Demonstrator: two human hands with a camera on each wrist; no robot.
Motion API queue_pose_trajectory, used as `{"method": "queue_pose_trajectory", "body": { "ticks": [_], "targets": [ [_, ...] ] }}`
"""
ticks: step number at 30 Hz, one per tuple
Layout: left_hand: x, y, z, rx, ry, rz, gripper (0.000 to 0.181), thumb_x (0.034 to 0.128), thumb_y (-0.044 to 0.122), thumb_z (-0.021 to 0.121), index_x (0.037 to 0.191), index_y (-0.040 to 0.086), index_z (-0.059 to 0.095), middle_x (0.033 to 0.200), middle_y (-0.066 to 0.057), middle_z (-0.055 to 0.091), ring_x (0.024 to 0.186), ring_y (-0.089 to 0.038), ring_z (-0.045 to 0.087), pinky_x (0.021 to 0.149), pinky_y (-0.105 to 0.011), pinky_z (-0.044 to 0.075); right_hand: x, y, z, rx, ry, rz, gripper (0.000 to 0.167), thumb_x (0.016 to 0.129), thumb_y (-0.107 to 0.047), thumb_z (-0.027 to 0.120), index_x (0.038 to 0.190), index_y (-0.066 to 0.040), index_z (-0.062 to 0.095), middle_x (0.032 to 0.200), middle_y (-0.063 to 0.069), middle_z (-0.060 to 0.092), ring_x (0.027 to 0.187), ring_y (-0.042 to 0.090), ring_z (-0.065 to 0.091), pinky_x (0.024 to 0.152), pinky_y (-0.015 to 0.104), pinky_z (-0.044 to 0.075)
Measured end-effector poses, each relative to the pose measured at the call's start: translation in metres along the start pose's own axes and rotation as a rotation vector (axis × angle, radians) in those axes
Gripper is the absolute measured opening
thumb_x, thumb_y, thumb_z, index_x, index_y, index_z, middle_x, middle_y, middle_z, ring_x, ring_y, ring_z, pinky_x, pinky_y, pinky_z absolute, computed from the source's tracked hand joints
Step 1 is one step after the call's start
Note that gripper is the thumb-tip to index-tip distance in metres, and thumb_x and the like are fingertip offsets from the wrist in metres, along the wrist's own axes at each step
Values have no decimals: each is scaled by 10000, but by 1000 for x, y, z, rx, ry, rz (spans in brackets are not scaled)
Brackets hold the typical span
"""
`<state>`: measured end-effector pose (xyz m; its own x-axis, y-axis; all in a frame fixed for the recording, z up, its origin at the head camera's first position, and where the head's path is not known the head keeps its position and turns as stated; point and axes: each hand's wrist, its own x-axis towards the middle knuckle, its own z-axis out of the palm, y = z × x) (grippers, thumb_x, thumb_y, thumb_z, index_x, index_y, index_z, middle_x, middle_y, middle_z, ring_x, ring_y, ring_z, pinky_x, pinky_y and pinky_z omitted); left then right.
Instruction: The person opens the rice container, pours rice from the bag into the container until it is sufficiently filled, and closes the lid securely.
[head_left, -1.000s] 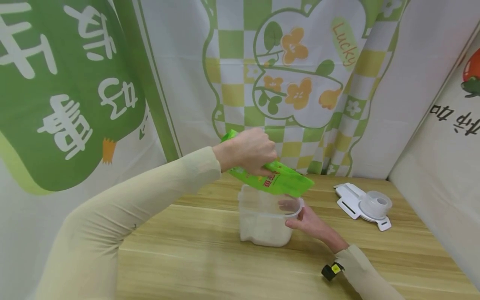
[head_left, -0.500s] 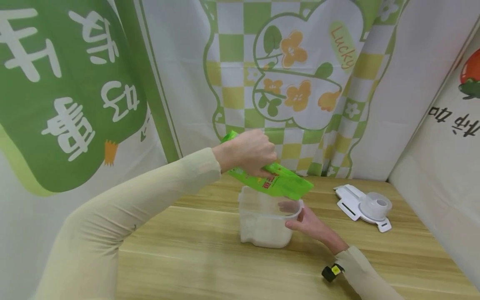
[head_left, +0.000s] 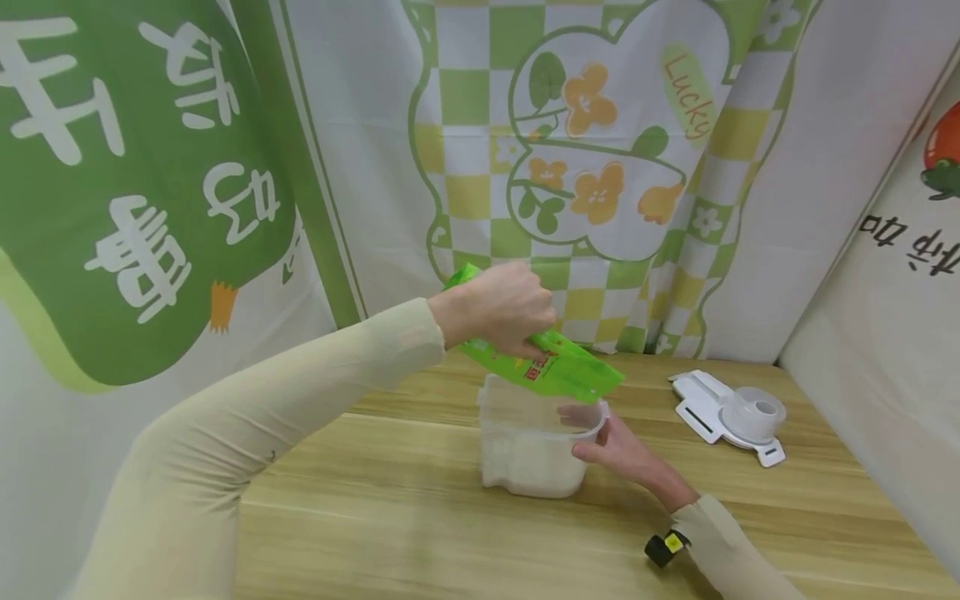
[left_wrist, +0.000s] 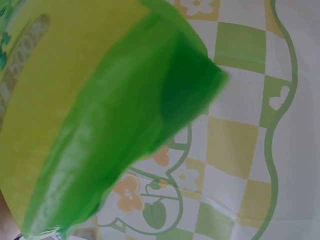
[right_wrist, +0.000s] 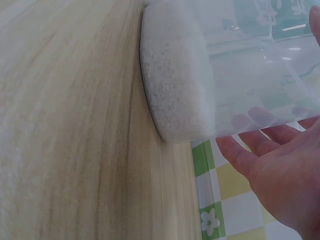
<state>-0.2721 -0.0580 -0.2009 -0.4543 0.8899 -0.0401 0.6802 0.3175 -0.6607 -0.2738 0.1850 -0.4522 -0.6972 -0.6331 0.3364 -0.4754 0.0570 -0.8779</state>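
Observation:
In the head view my left hand (head_left: 504, 308) grips a bright green plastic bag (head_left: 576, 367) from above. The bag slants down to the right, its lower end just over the mouth of a clear plastic container (head_left: 536, 454). The left wrist view shows the bag (left_wrist: 115, 115) large, with a yellow panel; the hand is out of that view. My right hand (head_left: 618, 450) holds the container's right side, thumb in front and fingers behind. In the right wrist view small white grains (right_wrist: 172, 80), like rice, fill the bottom of the container beside my right hand (right_wrist: 285, 170).
A white lid (head_left: 705, 404) with a clear round cup (head_left: 752, 411) on it lies at the right of the wooden table (head_left: 360, 517). Printed curtains (head_left: 465, 200) hang behind the table's back edge, and more cloth hangs on both sides.
The bag's lower end has dipped slightly toward the container. Both hands keep their holds, and the container stays in place.

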Motion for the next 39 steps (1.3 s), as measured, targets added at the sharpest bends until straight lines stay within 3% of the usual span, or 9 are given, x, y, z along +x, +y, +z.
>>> {"method": "queue_pose_trajectory", "body": {
  "ticks": [5, 12, 20, 26, 32, 39],
  "targets": [
    [1, 0, -2, 2, -10, 6, 476, 881, 650, 566, 741, 201, 638, 681, 57, 641, 534, -89, 413, 491, -242, 366, 1, 0, -2, -26, 0, -3, 724, 909, -121, 679, 1455, 80, 248, 1396, 374, 438, 1266, 564, 443, 958, 260, 494],
    [4, 4, -4, 13, -7, 30, 449, 872, 614, 599, 671, 232, 471, 673, 76, 580, 557, -89, 393, 514, -252, 388, 2, -1, -4, -27, -15, -16, 758, 918, -83, 657, 1526, -97, 203, 1430, 359, 413, 1284, 557, 432, 975, 279, 483],
    [5, 7, -6, 51, -26, 22, 428, 862, 616, 601, 703, 224, 537, 729, 60, 652, 574, -103, 426, 541, -267, 444, 4, -1, -6, -56, -13, -40, 768, 923, -119, 664, 1537, -146, 203, 1446, 303, 425, 1301, 518, 430, 1026, 330, 463],
    [5, 9, -6, 76, -30, 40, 437, 867, 620, 597, 712, 214, 557, 753, 60, 662, 575, -106, 422, 550, -270, 456, 5, -2, -6, -56, -23, -23, 752, 928, -127, 656, 1534, -154, 211, 1464, 304, 394, 1304, 524, 424, 1019, 325, 459],
    [7, 12, -7, 102, 7, 53, 460, 864, 624, 594, 668, 225, 473, 712, 71, 615, 575, -103, 396, 536, -268, 425, 2, -4, -5, -44, -35, -14, 742, 925, -56, 627, 1537, -165, 221, 1465, 328, 382, 1300, 551, 416, 1009, 346, 468],
    [4, 8, -14, 17, -15, 9, 487, 866, 661, 584, 691, 209, 536, 744, 61, 647, 574, -100, 417, 537, -265, 443, 0, 0, -2, -1, -17, 12, 741, 910, -71, 658, 1505, -37, 217, 1408, 374, 418, 1276, 573, 429, 963, 331, 504]
  ]
}}
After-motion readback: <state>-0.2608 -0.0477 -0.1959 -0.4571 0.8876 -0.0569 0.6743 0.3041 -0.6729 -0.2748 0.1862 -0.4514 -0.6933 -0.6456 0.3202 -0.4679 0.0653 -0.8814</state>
